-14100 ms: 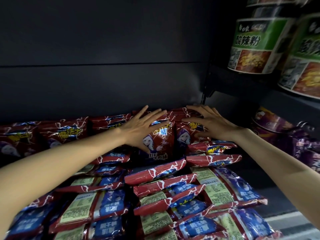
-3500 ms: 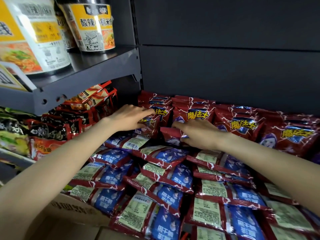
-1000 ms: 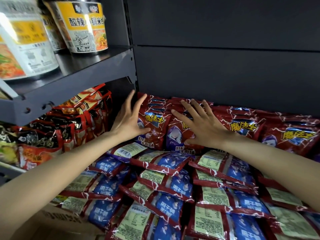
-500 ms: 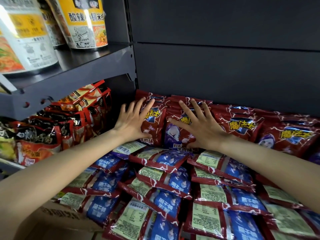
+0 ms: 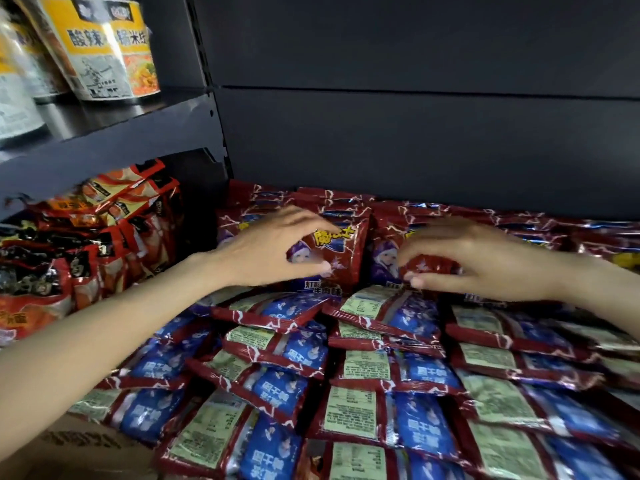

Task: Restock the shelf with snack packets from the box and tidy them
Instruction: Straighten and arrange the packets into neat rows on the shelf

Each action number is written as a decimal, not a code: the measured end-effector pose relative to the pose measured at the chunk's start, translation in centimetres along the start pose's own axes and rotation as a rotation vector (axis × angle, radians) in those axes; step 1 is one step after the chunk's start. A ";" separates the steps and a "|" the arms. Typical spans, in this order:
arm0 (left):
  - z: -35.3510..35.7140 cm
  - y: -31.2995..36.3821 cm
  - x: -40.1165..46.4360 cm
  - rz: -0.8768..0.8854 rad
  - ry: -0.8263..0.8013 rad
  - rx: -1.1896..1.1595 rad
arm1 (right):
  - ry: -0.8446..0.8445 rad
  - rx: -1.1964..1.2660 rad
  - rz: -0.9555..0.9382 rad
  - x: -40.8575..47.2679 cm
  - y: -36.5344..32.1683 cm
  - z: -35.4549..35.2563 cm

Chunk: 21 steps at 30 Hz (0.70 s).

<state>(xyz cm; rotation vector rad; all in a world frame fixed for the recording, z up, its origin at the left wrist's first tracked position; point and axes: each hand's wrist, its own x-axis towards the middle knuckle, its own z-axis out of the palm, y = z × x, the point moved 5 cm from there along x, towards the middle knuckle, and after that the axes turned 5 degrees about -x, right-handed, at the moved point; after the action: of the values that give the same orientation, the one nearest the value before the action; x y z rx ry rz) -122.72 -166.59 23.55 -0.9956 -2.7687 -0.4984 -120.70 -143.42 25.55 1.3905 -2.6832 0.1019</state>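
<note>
box: brown card corner at the near left edge, under the left forearm; its inside is out of view, so I cannot tell whether packets remain in it
flat packets: red and blue, lying back side up in overlapping rows across the front of the shelf, much as they lay half a second ago
left hand: half a second ago it lay spread flat on the standing row; now the fingers are curled and it pinches a standing packet between thumb below and fingers above
right hand: it too was flat and splayed; now it is cupped, thumb and fingertips closed on a crumpled packet at the foot of the row
standing row: red packets upright, faces forward, against the back panel, running right out of frame
neighbours: orange and black packs left, noodle tubs on the shelf above
meaning: pressing the row back seems finished; the hands have switched to picking single packets, probably to straighten or reseat them at the left end
caution: these are thin, slippery pouches, so pulling one may tip those leaning on it
</note>
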 end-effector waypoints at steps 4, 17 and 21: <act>2.7 5.7 1.6 0.089 -0.387 -0.043 | -0.169 0.142 0.137 -6.3 2.7 0.1; 5.2 7.6 5.6 -0.001 -0.229 -0.016 | -0.343 0.157 0.161 -12.0 5.0 1.9; 4.6 8.1 9.7 0.013 -0.025 0.101 | -0.121 0.033 0.286 -11.2 8.6 -0.4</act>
<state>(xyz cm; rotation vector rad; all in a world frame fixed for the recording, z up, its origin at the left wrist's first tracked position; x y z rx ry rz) -125.15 -153.39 23.79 -1.0029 -2.7758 -0.3430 -121.29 -129.38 24.34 1.0423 -2.9782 0.0907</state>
